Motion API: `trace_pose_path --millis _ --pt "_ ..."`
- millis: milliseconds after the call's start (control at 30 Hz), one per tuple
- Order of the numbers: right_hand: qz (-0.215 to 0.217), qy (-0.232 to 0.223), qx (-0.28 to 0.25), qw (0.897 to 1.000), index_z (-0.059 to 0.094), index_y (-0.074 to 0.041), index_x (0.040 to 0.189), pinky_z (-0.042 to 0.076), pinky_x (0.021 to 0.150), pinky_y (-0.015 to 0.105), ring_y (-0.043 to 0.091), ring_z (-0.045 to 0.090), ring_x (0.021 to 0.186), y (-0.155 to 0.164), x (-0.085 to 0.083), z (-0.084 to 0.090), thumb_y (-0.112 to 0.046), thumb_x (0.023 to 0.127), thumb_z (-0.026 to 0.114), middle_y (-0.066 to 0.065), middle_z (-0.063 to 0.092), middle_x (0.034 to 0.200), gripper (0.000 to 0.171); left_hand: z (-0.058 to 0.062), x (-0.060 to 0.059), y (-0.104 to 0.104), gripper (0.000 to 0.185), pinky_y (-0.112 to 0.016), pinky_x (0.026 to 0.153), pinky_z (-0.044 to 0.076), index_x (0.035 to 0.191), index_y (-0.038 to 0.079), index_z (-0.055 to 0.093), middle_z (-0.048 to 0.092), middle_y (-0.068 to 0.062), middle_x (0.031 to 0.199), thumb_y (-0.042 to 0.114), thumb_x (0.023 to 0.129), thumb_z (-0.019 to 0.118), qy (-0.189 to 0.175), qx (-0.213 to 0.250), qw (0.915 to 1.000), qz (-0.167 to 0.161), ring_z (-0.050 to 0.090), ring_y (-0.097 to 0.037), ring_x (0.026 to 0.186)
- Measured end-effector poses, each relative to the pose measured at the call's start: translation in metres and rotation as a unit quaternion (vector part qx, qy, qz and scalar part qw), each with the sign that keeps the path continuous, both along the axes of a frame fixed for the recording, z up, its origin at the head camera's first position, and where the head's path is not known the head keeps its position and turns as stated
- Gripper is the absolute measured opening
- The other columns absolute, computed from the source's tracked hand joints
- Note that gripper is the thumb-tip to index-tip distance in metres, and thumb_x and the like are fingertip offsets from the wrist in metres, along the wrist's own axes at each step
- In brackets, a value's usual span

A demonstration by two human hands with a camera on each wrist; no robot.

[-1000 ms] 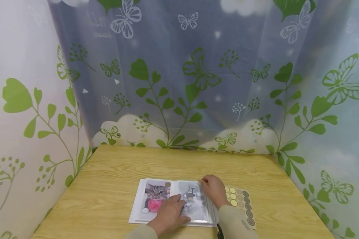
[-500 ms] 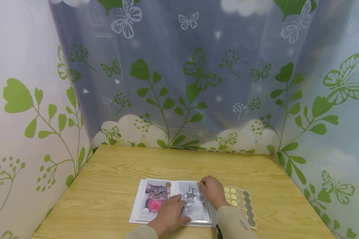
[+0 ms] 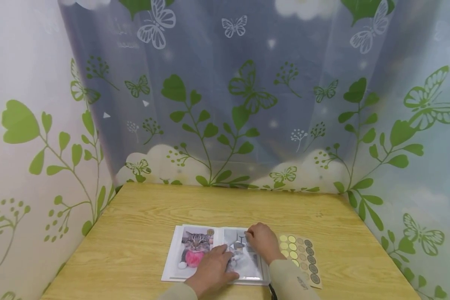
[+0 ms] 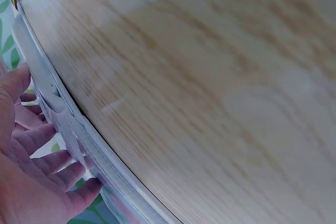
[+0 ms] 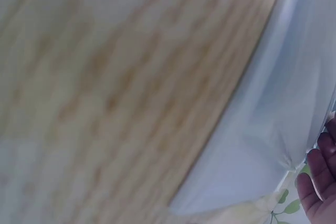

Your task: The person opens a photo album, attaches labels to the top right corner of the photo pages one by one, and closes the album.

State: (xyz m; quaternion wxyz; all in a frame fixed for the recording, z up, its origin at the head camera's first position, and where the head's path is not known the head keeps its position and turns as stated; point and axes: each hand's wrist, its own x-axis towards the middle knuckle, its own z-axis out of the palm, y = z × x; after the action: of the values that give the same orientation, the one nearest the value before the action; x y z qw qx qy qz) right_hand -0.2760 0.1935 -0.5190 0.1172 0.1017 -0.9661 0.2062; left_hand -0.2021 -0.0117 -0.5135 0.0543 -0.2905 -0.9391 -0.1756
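Observation:
On the table lies an open photo album with clear sleeves. Its left page holds a cat photo with a pink heart shape and a small round sticker; its right page holds a grey-white photo. My left hand rests spread across the middle of the album; its fingers touch the pages in the left wrist view. My right hand pinches the right page near its upper outer corner, its fingertips hidden behind the hand. In the right wrist view the album page rises bowed and creased toward the fingers.
Just right of the album, a sheet of round stickers lies partly under the right forearm. The wooden table stretches behind the album to a printed curtain, which also hangs at both sides.
My right hand has shifted slightly left over the right page, uncovering more of the sticker sheet. The left hand stays in place on the album.

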Motion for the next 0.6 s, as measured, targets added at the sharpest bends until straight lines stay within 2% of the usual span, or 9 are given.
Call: trace_pose_path --millis 300,467,600 --pt "0.02 0.024 0.042 0.999 0.076 -0.009 0.096 0.054 0.071 0.042 0.022 0.06 0.078 0.0 0.006 0.0 -0.02 0.093 0.068 0.004 0.062 0.084 0.014 -0.002 0.0 0.0 0.059 -0.048 0.101 0.046 0.122 0.004 0.065 0.058 -0.019 0.13 0.046 0.082 0.076 0.004 0.002 1.0 -0.005 0.054 -0.035 0.122" --pt "0.027 0.027 0.071 0.997 0.074 -0.007 0.105 0.053 0.08 0.048 0.028 0.06 0.091 -0.005 0.01 0.0 -0.019 0.092 0.067 0.009 0.063 0.097 0.019 -0.001 0.0 -0.001 0.06 -0.05 0.102 0.045 0.122 0.004 0.065 0.058 -0.02 0.132 0.047 0.082 0.076 0.003 -0.003 1.0 0.001 0.053 -0.036 0.123" --pt "0.029 0.04 0.102 0.994 0.073 -0.009 0.108 0.051 0.084 0.049 0.029 0.059 0.098 -0.007 0.013 -0.002 -0.021 0.093 0.066 0.008 0.064 0.104 0.021 -0.002 -0.001 0.001 0.061 -0.051 0.101 0.045 0.123 0.004 0.065 0.057 -0.02 0.133 0.048 0.082 0.075 0.001 -0.008 1.0 0.004 0.053 -0.036 0.124"
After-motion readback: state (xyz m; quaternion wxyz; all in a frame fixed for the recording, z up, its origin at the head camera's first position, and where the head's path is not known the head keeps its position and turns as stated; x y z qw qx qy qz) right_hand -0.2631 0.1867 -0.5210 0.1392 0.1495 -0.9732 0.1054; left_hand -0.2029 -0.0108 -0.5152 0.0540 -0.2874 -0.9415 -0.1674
